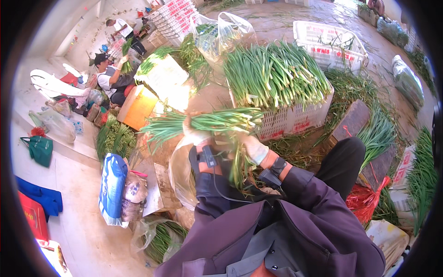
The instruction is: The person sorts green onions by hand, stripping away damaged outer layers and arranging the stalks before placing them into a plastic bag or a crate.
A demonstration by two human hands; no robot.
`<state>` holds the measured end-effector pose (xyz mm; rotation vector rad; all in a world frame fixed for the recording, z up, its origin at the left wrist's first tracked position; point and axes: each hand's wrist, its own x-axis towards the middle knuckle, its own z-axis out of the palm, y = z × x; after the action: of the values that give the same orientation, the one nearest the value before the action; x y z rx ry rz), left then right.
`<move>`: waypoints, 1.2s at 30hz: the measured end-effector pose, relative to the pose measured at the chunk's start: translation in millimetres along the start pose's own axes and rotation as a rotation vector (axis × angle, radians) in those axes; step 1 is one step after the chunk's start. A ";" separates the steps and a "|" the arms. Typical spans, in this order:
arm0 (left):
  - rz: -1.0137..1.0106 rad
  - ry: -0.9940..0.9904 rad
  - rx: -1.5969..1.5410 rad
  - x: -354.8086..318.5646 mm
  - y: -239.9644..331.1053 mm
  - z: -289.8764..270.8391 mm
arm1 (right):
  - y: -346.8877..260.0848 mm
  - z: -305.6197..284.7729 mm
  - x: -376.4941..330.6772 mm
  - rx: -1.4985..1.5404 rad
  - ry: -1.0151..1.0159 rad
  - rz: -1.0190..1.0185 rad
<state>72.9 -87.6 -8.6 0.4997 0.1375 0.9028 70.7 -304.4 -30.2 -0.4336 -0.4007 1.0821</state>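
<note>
My left hand (196,133), in a pale glove, is closed around the middle of a bunch of spring onions (226,121). The bunch lies level above my lap, leaf tips to the left and pale root ends to the right. Just below those root ends is my gloved right hand (255,148), its fingers curled on loose green leaves (237,166) that hang down between my legs. Blur hides part of its fingertips. Straight ahead, a white crate (295,117) carries a high stack of spring onions (277,76), root ends toward me.
Another white crate (330,46) stands behind. To my right, more spring onions (377,134) lie by a wooden board (353,120) and a red plastic bag (367,203). A blue-and-white package (112,187) sits left. A seated person (108,76) holds greens at far left.
</note>
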 end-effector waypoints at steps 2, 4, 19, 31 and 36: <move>0.034 0.013 -0.014 3.1 -3.7 -4.8 | -7.7 14.3 8.1 -0.253 0.313 0.059; -0.078 -0.074 -0.082 15.3 13.0 -19.3 | -24.2 3.9 4.2 -0.296 0.367 0.153; -0.135 0.163 0.015 -2.5 57.2 38.8 | -67.4 37.2 3.6 -1.010 0.440 -0.555; -0.150 0.269 0.077 -116.2 -4.3 95.3 | -43.3 -8.9 50.9 -1.321 0.821 -0.281; 0.021 0.204 0.100 -90.4 36.7 61.8 | -86.0 -55.1 34.0 -1.267 1.042 -0.441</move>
<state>10.3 -161.4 54.6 0.5015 0.3646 0.9698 177.7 -316.0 -28.5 -1.8200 -0.1670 -0.0523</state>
